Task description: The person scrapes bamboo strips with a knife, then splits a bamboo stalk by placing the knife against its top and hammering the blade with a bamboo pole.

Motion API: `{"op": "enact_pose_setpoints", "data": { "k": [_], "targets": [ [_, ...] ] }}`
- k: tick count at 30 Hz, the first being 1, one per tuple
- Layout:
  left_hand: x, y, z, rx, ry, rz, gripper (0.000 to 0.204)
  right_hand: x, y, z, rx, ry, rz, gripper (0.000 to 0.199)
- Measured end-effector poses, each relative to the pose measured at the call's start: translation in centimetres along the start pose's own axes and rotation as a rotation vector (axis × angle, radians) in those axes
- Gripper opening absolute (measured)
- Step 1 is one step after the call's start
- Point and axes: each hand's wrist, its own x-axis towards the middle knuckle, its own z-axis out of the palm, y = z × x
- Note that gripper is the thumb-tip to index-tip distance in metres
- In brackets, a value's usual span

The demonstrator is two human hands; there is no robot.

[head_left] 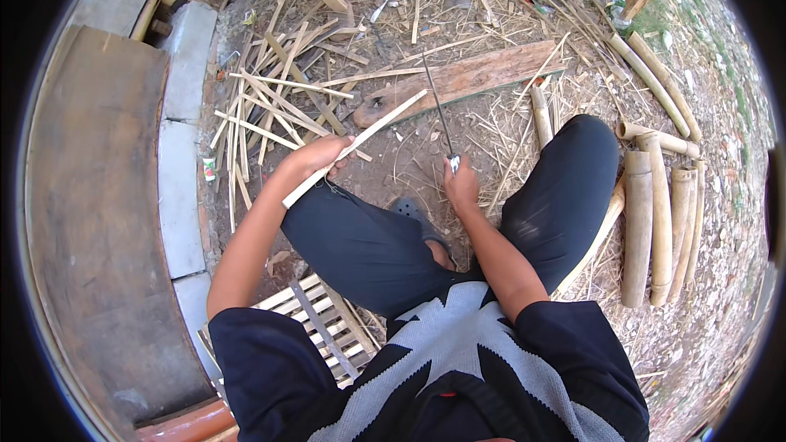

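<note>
L hand (329, 154), head view, grasping pale bamboo strip (377, 125); strip runs thru fist, far end fwd & to R, nr blade, contact unclear. R hand (462, 185) clenched rnd handle of long thin knife (440, 110), blade pointing fwd, away from hand. Wood plank (491, 75) on ground beyond both hands. Strip pile (274, 102) fwd-L of L hand; bamboo poles (638, 229) well R of R hand.
</note>
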Motion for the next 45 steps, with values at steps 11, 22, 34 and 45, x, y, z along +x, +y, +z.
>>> {"op": "enact_pose_setpoints", "data": {
  "k": [11,22,34,45],
  "targets": [
    [-1.0,1.5,0.1,0.027,0.020,-0.058,0.035,0.3,1.4,-0.3,-0.079,-0.058,0.035,0.050],
    [-1.0,2.3,0.6,-0.135,-0.028,-0.048,0.023,2.2,-5.7,-4.9,0.279,0.078,-0.043,0.048],
    [2.8,4.5,-0.4,0.265,0.159,0.405,0.038,8.3,-11.9,-16.0,0.267,-0.098,-0.355,0.049],
    [3.0,9.5,5.0,0.002,0.169,0.621,0.041,7.7,-11.7,-15.8,0.569,-0.236,-0.130,0.045]
  ]
}}
